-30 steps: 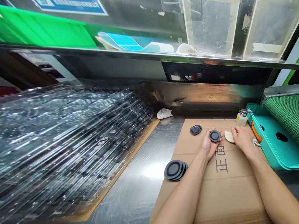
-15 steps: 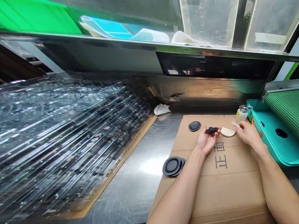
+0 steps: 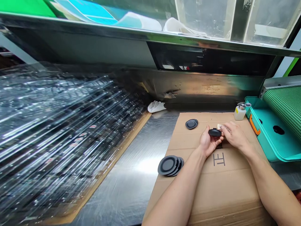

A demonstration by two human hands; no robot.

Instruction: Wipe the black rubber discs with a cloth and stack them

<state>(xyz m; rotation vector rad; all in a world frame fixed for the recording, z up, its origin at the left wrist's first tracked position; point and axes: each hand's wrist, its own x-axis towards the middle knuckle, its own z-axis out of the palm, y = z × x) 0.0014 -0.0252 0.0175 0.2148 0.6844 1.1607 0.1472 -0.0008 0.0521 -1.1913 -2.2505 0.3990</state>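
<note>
A small black round part [image 3: 214,132] is held up in my left hand [image 3: 208,142], its fingers around the lower edge. Just to its right, my right hand [image 3: 234,135] pinches a small white cloth [image 3: 219,126] at the part's edge. Both hands are over a cardboard sheet [image 3: 211,188] with dark printed characters. A single black disc [image 3: 191,124] lies on the sheet to the left of my hands. Nearer to me, several overlapping black discs [image 3: 168,165] lie beside my left forearm.
A white pump bottle [image 3: 240,112] stands at the cardboard's back right, beside a teal bin [image 3: 272,147] and a green belt [image 3: 285,102]. Clear plastic trays [image 3: 70,135] fill the left. A white glove [image 3: 156,106] lies behind. A metal shelf [image 3: 105,31] crosses above.
My right hand has moved left with the white cloth, up to the black part. The black part has tilted, and the pale round pad is no longer visible. The camera view has shifted slightly.
</note>
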